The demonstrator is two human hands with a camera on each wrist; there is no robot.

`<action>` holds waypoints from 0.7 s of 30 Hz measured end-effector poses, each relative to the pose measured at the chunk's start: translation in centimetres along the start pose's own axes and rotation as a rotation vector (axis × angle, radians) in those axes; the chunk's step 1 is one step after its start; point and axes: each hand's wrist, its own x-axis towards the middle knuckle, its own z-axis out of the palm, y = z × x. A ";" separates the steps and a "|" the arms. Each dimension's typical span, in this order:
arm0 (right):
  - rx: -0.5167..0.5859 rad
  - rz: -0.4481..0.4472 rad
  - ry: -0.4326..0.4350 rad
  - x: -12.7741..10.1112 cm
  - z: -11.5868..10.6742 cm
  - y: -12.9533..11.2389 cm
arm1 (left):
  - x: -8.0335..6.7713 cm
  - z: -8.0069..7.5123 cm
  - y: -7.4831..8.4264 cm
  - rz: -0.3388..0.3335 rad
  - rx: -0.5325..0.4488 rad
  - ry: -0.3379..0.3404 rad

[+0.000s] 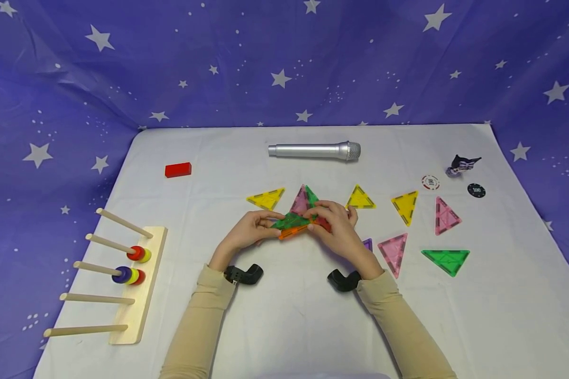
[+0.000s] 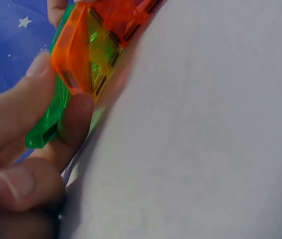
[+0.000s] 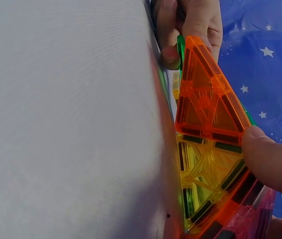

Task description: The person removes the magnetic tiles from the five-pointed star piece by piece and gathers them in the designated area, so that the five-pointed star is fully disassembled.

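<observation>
At the middle of the table, translucent triangular magnetic tiles stand joined in a small structure. My left hand (image 1: 251, 230) pinches a green triangular tile (image 1: 290, 221) at the structure's left end, its fingertips also by an orange tile (image 2: 73, 55). Over the right part, my right hand (image 1: 334, 230) grips the tiles, thumb at the corner where the orange tile (image 3: 208, 97) meets a yellow tile (image 3: 208, 172). A pink tile (image 1: 300, 201) and another green tile (image 1: 311, 196) rise at the back. Fingers partly hide a red tile (image 1: 323, 225).
Loose yellow tiles (image 1: 360, 198), pink tiles (image 1: 393, 253) and a green tile (image 1: 445, 261) lie right of the structure. A silver microphone (image 1: 313, 151) lies behind. Leftward are a red block (image 1: 178, 170) and a wooden peg stand (image 1: 142, 305). Poker chips (image 1: 430, 182) and a figurine (image 1: 461, 165) are far right.
</observation>
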 end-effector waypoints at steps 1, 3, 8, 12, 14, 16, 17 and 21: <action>0.004 0.001 -0.002 0.0 0.0 0.0 | 0.0 0.1 0.0 -0.010 0.006 0.011; 0.004 0.002 -0.004 0.0 0.0 0.0 | 0.0 0.2 0.0 -0.027 0.019 0.032; 0.005 0.012 0.020 0.0 0.3 0.1 | 0.1 0.2 -0.1 -0.041 0.024 0.033; 0.008 0.017 0.038 0.0 0.4 0.0 | 0.0 0.1 0.0 -0.037 0.050 0.025; 0.008 0.012 0.042 0.0 0.3 -0.1 | -0.1 0.1 0.1 -0.036 0.064 0.021; 0.012 0.006 0.045 0.0 0.3 -0.1 | -0.2 0.1 0.2 -0.031 0.071 0.019; 0.014 0.004 0.046 0.0 0.3 -0.1 | -0.2 0.1 0.2 -0.028 0.075 0.017; 0.022 -0.003 0.037 0.0 0.3 -0.1 | -0.3 0.0 0.1 -0.015 0.080 0.010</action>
